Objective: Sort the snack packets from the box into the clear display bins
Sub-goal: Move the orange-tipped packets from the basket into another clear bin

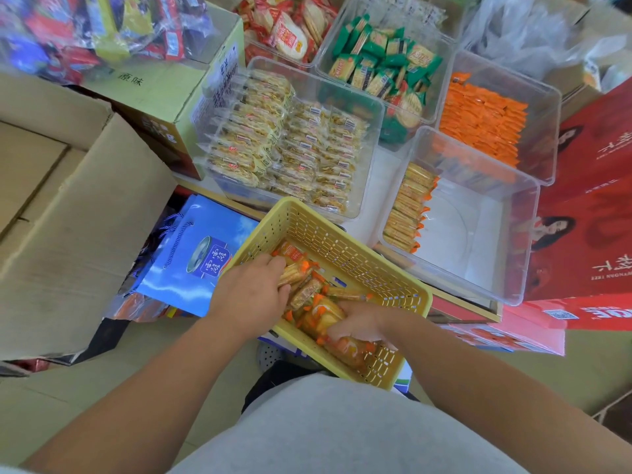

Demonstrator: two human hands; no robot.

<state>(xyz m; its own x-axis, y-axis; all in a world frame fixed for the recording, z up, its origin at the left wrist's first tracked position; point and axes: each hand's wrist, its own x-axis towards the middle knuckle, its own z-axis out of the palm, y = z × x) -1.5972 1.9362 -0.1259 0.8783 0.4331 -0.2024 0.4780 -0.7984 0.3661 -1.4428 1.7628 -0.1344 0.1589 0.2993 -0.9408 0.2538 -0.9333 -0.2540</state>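
Note:
A yellow slotted basket (345, 248) sits in front of me with several orange-edged cracker packets (309, 290) in it. My left hand (251, 292) reaches into the basket and grips a packet at its fingertips. My right hand (359, 323) lies lower in the basket, its fingers curled round a bunch of packets. Beyond the basket stands a clear bin (478, 234), with one row of the same orange-edged packets (408, 206) stacked along its left wall and the rest of its floor bare.
Other clear bins hold yellow cracker packs (284, 145), green packets (383, 59), orange packets (485, 118) and red-white packs (290, 25). An open cardboard box (68, 213) stands left, a blue gift bag (195, 254) beside the basket, red cartons (588, 213) right.

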